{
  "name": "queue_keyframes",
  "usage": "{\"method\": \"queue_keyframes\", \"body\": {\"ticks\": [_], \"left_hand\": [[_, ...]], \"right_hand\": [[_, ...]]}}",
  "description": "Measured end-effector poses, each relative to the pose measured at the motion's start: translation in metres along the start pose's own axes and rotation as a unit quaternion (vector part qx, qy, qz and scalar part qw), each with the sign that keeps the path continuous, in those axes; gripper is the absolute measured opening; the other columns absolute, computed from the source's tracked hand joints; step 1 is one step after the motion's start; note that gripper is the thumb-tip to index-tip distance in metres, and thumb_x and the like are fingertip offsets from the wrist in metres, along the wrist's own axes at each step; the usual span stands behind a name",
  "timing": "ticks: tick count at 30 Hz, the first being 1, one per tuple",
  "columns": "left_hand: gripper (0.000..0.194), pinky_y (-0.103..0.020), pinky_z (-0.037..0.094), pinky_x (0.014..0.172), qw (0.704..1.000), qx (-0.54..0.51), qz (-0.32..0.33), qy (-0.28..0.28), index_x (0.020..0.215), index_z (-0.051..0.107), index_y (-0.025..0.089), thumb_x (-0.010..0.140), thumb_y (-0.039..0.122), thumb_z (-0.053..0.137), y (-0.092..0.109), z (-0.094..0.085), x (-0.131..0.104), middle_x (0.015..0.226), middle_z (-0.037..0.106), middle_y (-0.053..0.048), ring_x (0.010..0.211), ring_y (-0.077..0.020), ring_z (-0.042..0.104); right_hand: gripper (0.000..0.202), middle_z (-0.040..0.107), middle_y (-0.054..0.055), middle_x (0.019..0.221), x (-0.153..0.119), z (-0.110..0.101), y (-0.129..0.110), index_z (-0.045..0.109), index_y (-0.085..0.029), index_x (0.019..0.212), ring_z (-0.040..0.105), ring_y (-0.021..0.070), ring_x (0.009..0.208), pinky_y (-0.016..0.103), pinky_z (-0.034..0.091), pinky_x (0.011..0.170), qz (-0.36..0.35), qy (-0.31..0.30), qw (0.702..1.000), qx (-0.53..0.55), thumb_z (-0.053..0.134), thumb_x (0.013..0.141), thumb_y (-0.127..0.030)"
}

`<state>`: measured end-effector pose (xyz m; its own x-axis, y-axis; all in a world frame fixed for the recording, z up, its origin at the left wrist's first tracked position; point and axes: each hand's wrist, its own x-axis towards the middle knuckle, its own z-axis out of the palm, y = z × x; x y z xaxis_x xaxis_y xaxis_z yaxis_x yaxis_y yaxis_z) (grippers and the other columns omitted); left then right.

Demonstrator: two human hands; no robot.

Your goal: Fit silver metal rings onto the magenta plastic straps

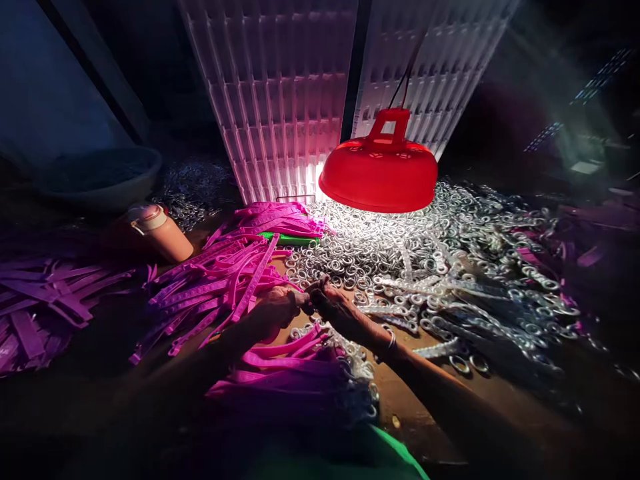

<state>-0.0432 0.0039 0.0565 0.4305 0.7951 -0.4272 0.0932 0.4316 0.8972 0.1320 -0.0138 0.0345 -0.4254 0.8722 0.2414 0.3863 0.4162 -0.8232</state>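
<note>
My left hand is closed over the table, its fingertips pressed together. A thin pink edge along the top of this hand looks like a pink strap held in it. Close against it, my right hand is closed too, with its fingers in shadow, so what they pinch is hidden. To the left and behind lies a heap of pink straps with small raised dots. Nearer me is a pile of pink straps with metal rings at their right ends. Loose silvery rings spread just beyond my hands.
A red lamp hangs low above the rings. Clear strips with rings lie right, purple-looking straps far left. An orange bottle, a green item, a large basin and ribbed translucent panels stand around.
</note>
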Motion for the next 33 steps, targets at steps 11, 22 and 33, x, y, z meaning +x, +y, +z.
{"method": "queue_keyframes", "body": {"ticks": [11,22,33], "left_hand": [[0.039,-0.022,0.016,0.042,0.975,0.089,-0.069,-0.193,0.063,0.06,0.011,0.074,0.048,0.065,0.003,0.016,-0.07,0.047,0.036,0.006,0.043,-0.0043,0.026],[0.041,-0.021,0.034,0.056,0.987,-0.053,-0.041,-0.144,0.071,0.058,0.01,0.081,0.049,0.061,-0.042,0.037,-0.096,0.067,0.053,-0.002,0.061,-0.0095,0.046],[0.049,-0.021,0.03,0.047,0.975,-0.115,-0.072,-0.178,0.057,0.052,0.011,0.063,0.053,0.075,-0.056,0.031,-0.066,0.053,0.047,0.0,0.05,-0.0089,0.043]], "right_hand": [[0.018,0.057,-0.001,0.065,-0.095,0.014,-0.073,0.037,-0.016,0.104,0.032,0.008,0.048,0.025,0.017,0.049,0.035,-0.101,0.981,-0.161,0.046,0.089,-0.02],[0.036,0.062,0.003,0.083,-0.108,0.029,-0.073,0.034,-0.019,0.109,0.051,0.0109,0.063,0.021,0.032,0.05,0.134,-0.107,0.983,0.066,0.053,0.087,-0.04],[0.015,0.038,-0.008,0.058,-0.084,0.005,-0.078,0.039,-0.018,0.094,0.028,0.0064,0.049,0.021,0.019,0.045,0.13,-0.174,0.975,-0.055,0.047,0.082,-0.016]]}}
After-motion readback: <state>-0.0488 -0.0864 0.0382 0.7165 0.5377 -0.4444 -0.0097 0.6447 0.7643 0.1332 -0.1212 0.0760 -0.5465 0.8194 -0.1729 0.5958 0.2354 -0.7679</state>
